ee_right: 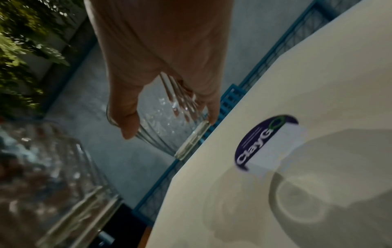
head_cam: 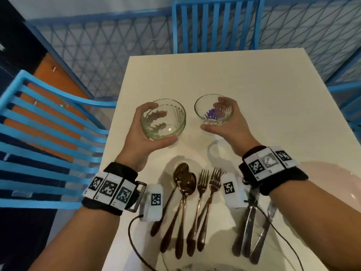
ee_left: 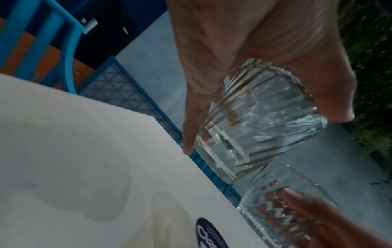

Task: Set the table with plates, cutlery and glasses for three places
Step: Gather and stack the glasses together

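A person stands at the near end of a cream surface (head_cam: 254, 79), looking down at both hands. The left hand (head_cam: 142, 137) is wrapped around a ribbed clear glass (head_cam: 163, 119), thumb on the near side and fingers on the far side. The right hand (head_cam: 226, 126) grips a second ribbed glass (head_cam: 213, 109) the same way. Both glasses are held up above the middle of the surface, side by side and not touching; shadows lie on the cream top beneath them.

Closer to the person, the cutlery is still bunched by kind: spoons (head_cam: 183, 184) on the left, forks (head_cam: 207, 182) in the middle, knives (head_cam: 252, 222) on the right, partly hidden by the right wrist. The edge of a pale pink plate (head_cam: 336, 184) shows at the right, under the right forearm. Blue chairs (head_cam: 214, 24) stand at the far end and on the left side.

Judging by this, the task is at an early stage. No place looks laid yet: the cutlery remains unsorted, no plate is visible in front of a chair, and only two glasses are in view, neither set down. A third glass cannot be seen.
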Available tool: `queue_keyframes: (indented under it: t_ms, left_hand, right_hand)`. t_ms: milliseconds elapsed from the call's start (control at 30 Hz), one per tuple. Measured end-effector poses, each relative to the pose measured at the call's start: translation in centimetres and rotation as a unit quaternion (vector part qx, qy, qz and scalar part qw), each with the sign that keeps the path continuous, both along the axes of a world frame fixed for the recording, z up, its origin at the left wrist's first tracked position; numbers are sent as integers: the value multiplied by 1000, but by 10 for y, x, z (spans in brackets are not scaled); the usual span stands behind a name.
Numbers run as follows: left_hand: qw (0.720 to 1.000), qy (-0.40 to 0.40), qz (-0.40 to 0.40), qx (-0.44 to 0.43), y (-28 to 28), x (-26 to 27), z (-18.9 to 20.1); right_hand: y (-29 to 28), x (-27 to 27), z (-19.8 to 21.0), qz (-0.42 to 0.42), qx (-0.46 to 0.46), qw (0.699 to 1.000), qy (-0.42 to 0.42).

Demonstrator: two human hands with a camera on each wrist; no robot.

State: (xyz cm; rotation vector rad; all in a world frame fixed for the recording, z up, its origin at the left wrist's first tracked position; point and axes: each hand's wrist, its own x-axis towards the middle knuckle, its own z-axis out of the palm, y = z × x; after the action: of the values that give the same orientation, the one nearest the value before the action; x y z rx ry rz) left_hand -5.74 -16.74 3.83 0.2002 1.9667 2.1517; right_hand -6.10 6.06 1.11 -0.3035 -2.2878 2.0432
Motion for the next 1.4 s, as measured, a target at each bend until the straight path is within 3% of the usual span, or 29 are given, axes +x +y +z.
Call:
queue_keyframes:
  t_ms: [300, 600, 867, 1133, 1400]
  left_hand:
    - [993, -12, 114, -31, -115, 94, -19]
    - [985, -16, 170, -35, -155, 140, -33]
    - [990, 24, 134, -24, -139, 135, -17]
    - [994, 15, 41, -99, -113, 142, -46]
    - [991, -5, 16, -135, -108, 154, -67]
  right_hand:
    - [-110, 85, -22, 172, 6, 984, -37]
    - [-159, 118, -65, 300, 62, 950, -56]
    - [-165, 128, -74, 320, 99, 940, -57]
    - [-162, 132, -74, 323, 102, 938, -66]
    - [-159, 140, -73, 337, 151, 927, -58]
